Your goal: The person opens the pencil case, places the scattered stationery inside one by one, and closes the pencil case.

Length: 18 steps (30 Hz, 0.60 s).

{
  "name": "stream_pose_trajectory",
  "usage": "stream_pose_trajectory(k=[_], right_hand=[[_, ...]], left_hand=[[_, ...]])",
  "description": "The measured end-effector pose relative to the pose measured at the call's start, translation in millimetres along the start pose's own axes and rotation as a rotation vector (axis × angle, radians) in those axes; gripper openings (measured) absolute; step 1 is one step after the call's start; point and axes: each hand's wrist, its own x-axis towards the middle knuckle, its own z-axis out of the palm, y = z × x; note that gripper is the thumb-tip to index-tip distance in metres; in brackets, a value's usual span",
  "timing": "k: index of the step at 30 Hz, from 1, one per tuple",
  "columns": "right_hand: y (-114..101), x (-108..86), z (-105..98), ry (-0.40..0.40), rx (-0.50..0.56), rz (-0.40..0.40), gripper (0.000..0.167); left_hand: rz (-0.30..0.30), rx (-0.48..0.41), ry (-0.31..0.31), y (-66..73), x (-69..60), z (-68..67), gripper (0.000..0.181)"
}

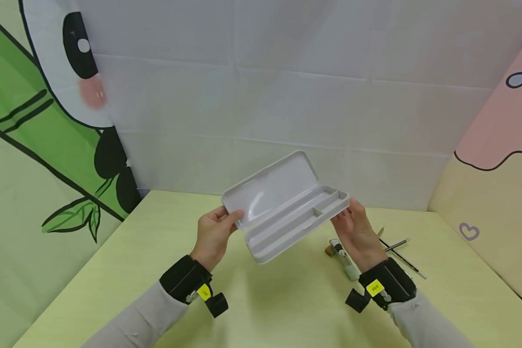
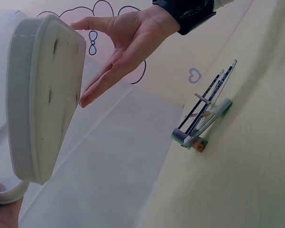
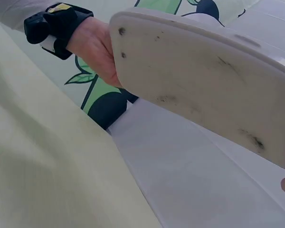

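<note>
A white hinged case [image 1: 282, 234] with its lid raised is held above the table, tilted up toward the right; its compartments look bare. The left hand [image 1: 215, 237] pinches the lid's left edge, thumb on the inner face. At the case's right end is the right hand [image 1: 358, 237], its fingers against the end and partly hidden behind it. In the left wrist view the right hand [image 2: 128, 45] has nearly straight fingers touching the case [image 2: 57, 99]. Dark scuffs mark the underside of the case [image 3: 194, 76] in the right wrist view.
On the table [image 1: 261, 309], by the right forearm, lie several pencils [image 1: 402, 258], a pale green tube-like item [image 1: 347, 263] and a small brown block [image 1: 329, 250]. Printed cloth walls [image 1: 287, 106] stand behind and at both sides.
</note>
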Motion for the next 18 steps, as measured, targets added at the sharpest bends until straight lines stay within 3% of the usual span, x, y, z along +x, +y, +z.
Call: stream_pose_trajectory(k=[5,11,15,18], right_hand=[[-22.7,3.0,-10.8,0.026,-0.068,0.121,0.085],[-35.3,7.2,-23.0,-0.089,-0.143,0.156,0.079],[-42.1,16.7,-29.3,-0.146,-0.196,0.169,0.070],[-47.2,24.5,-33.7,-0.143,-0.201,0.199,0.066]], left_hand=[[-0.003,0.009,-0.006,0.7,2.1,-3.8,0.041],[-0.020,0.056,-0.034,3.2,6.0,-8.6,0.041],[-0.017,0.103,-0.098,8.4,11.5,-13.1,0.043],[-0.005,0.129,-0.156,12.7,16.0,-16.1,0.043]])
